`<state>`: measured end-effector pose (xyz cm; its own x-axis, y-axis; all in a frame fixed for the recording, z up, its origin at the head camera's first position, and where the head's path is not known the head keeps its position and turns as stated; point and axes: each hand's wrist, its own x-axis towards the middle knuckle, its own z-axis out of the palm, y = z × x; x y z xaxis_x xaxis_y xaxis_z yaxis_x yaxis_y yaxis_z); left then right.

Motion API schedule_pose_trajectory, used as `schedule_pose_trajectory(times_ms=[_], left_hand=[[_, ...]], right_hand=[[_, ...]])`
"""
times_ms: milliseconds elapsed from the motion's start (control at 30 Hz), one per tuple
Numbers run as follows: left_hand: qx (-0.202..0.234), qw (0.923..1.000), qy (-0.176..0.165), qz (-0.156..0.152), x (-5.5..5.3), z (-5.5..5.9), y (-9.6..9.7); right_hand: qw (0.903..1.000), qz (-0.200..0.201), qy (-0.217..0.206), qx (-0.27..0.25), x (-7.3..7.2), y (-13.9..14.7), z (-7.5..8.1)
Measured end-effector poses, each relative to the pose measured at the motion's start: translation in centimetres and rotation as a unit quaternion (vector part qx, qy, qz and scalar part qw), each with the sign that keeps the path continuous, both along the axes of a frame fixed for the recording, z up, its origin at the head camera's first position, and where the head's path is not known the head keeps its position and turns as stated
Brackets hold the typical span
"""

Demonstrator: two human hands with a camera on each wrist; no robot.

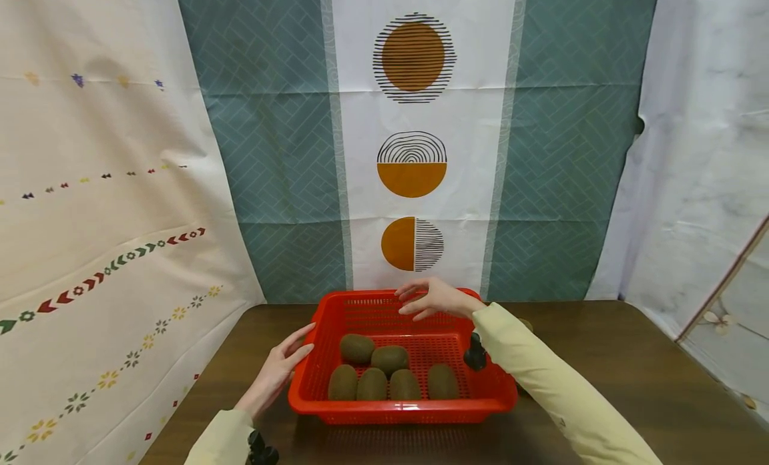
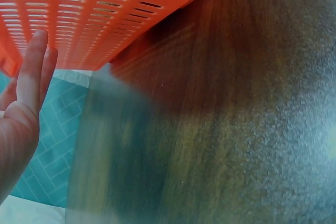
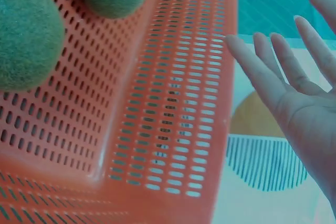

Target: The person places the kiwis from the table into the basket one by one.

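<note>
A red plastic basket [image 1: 414, 407] with slotted walls stands on the table, holding several brown kiwis [image 1: 390, 359]. Most of them lie along the front and left of its floor, one a little apart [image 1: 442, 382]. My left hand [image 1: 281, 366] is at the basket's left side, its extended fingers against the wall; the left wrist view has those fingers [image 2: 32, 72] by the slots. Over the back of the basket hovers my right hand [image 1: 435, 298], fingers spread and loosely bent, nothing in them. In the right wrist view this hand [image 3: 302, 95] is beside the basket rim, kiwis [image 3: 26, 35] opposite.
Beyond my right forearm, a brown rounded thing [image 1: 526, 325] shows partly on the dark wooden table [image 1: 589, 358], mostly hidden by the sleeve. Patterned cloth [image 1: 282, 151] hangs right behind the table, with more cloth [image 1: 120, 251] along the left side.
</note>
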<state>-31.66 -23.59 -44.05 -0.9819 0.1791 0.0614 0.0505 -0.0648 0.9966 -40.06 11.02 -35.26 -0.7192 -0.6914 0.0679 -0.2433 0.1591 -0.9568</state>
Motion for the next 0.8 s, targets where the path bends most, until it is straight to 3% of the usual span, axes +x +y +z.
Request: schedule_pose_trajectory(times_ms=[100, 433, 800], left_hand=[[-0.002, 1.0, -0.001, -0.001, 0.0, -0.1, -0.1], [-0.003, 0.9997, -0.009, -0.024, 1.3, 1.7, 0.4], [-0.003, 0.9998, -0.01, -0.018, 1.1, 1.6, 0.3]], right_hand=[[0.9995, -0.01, 0.005, -0.029, 0.2, 0.7, 0.7], [0.9952, -0.051, 0.031, -0.078, 0.7, 4.5, 2.3], [0.9881, -0.112, 0.05, -0.093, 1.1, 9.9, 2.3]])
